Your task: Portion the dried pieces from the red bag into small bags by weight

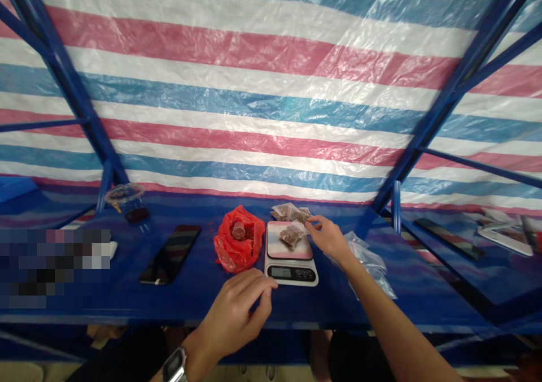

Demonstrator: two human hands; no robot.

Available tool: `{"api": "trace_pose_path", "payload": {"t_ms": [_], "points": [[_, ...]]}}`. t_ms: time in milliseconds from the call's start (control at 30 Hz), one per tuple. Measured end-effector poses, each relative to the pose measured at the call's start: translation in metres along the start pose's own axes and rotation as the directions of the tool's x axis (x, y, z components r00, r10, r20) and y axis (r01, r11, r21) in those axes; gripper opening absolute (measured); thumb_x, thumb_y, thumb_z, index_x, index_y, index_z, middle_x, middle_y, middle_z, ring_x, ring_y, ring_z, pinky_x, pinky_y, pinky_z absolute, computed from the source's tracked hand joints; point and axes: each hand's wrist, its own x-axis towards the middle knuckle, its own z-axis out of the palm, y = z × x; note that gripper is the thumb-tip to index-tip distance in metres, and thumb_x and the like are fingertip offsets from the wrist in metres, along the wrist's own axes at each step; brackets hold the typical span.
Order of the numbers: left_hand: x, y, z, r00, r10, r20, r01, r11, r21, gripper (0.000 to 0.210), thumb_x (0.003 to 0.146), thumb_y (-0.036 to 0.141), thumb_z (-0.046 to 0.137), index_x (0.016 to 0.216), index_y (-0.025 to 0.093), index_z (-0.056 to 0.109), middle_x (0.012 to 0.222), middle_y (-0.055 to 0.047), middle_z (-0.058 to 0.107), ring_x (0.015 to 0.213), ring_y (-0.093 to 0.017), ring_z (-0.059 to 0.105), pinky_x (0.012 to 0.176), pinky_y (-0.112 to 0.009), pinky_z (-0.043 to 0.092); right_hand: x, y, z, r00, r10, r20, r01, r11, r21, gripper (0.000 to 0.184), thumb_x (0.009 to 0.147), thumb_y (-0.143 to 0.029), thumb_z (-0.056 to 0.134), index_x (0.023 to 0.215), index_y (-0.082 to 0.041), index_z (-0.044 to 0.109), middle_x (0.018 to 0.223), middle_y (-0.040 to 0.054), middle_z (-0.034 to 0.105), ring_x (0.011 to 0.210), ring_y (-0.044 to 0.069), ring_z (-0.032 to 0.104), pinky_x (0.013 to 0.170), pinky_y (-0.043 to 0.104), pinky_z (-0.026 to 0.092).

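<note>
A small clear plastic bag of brown dried bits (291, 236) lies on the pan of a white kitchen scale (313, 278). My right hand (328, 236) reaches over the pan's right edge, its fingertips pinched at the bag's upper corner. Close to the scale's front left corner is my left hand (241, 308), palm down, thumb apart from the fingers and nothing held. Left of the scale sits an opened red plastic bag (228, 252) with a small clear cup (238, 231) inside on dark contents. Several filled small bags (284, 211) lie behind the scale.
Empty clear bags (368, 260) are piled right of the scale. A black phone (171, 255) and a clear cup with dark liquid (136, 212) stand to the left. Blue metal posts (409, 156) flank the blue table (203, 300), with a striped sheet (262, 99) behind.
</note>
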Motion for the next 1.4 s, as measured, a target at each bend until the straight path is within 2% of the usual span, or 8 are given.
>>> {"api": "trace_pose_path", "payload": {"t_ms": [167,300,467,533,667,933,1200,1400], "points": [[0.004,0.002,0.012,0.999,-0.05,-0.003,0.05,0.998,-0.038,0.02,0.097,0.01,0.049,0.103,0.019,0.066,0.084,-0.004,0.07,0.078,-0.015,0.067,0.074,-0.026,0.052,0.001,-0.02,-0.006,0.999,-0.026,0.041,0.006,0.9,0.436,0.037,0.079,-0.044,0.07,0.105,-0.018,0.071,0.082,0.0064,0.077,0.076,0.024,0.07,0.074,0.035,0.051],[0.016,0.001,0.027,0.945,-0.315,-0.092,0.289,0.931,-0.221,0.019,0.101,0.021,0.049,0.105,0.021,0.068,0.091,-0.005,0.071,0.08,-0.015,0.066,0.075,-0.025,0.052,-0.011,-0.049,-0.013,0.986,-0.092,0.14,-0.029,0.73,0.683,0.056,0.076,-0.054,0.077,0.117,-0.018,0.065,0.076,0.0024,0.073,0.062,0.018,0.062,0.061,0.031,0.048],[0.039,-0.011,0.045,0.749,-0.663,0.006,0.503,0.562,-0.657,0.026,0.099,0.046,0.056,0.1,0.02,0.06,0.081,-0.002,0.067,0.064,-0.013,0.06,0.057,-0.024,0.048,-0.04,-0.088,-0.009,0.931,-0.353,0.098,0.176,0.665,0.726,0.035,0.088,-0.044,0.07,0.116,-0.024,0.063,0.081,0.0012,0.071,0.076,0.02,0.068,0.073,0.034,0.053],[0.047,-0.015,0.047,0.705,-0.709,0.034,0.479,0.439,-0.76,0.032,0.095,0.053,0.059,0.095,0.021,0.056,0.076,0.0,0.064,0.06,-0.012,0.058,0.055,-0.023,0.046,-0.053,-0.099,-0.008,0.902,-0.421,0.095,0.249,0.688,0.681,0.027,0.094,-0.037,0.063,0.119,-0.025,0.063,0.086,0.0009,0.07,0.081,0.019,0.069,0.079,0.034,0.053],[0.052,-0.018,0.043,0.665,-0.746,0.045,0.449,0.351,-0.822,0.038,0.091,0.057,0.065,0.09,0.02,0.056,0.074,0.001,0.064,0.066,-0.013,0.062,0.06,-0.023,0.048,-0.069,-0.109,-0.011,0.876,-0.475,0.084,0.367,0.769,0.523,0.026,0.099,-0.027,0.056,0.123,-0.026,0.064,0.089,0.0001,0.07,0.08,0.017,0.067,0.08,0.031,0.052],[0.051,-0.02,0.028,0.75,-0.659,-0.056,0.429,0.549,-0.717,0.031,0.094,0.049,0.064,0.089,0.018,0.066,0.078,0.0,0.063,0.068,-0.013,0.058,0.066,-0.024,0.049,-0.073,-0.107,-0.014,0.815,-0.579,0.025,0.508,0.735,0.448,0.027,0.099,-0.026,0.059,0.126,-0.027,0.063,0.099,0.0031,0.072,0.096,0.021,0.069,0.095,0.036,0.052],[0.051,-0.029,0.021,0.779,-0.625,-0.054,0.411,0.573,-0.708,0.032,0.096,0.048,0.061,0.085,0.019,0.059,0.077,0.002,0.057,0.068,-0.012,0.055,0.064,-0.023,0.044,-0.066,-0.124,-0.004,0.853,-0.522,0.005,0.415,0.683,0.601,0.026,0.094,-0.024,0.06,0.12,-0.024,0.062,0.095,0.0024,0.072,0.083,0.017,0.07,0.082,0.033,0.056],[0.047,-0.031,0.019,0.833,-0.54,-0.119,0.399,0.736,-0.547,0.028,0.103,0.042,0.051,0.085,0.02,0.055,0.075,0.002,0.054,0.069,-0.013,0.053,0.067,-0.025,0.043,-0.061,-0.128,0.002,0.905,-0.409,0.117,0.189,0.633,0.751,0.031,0.088,-0.029,0.065,0.117,-0.024,0.059,0.082,-0.0026,0.066,0.074,0.017,0.069,0.078,0.033,0.056]]}}
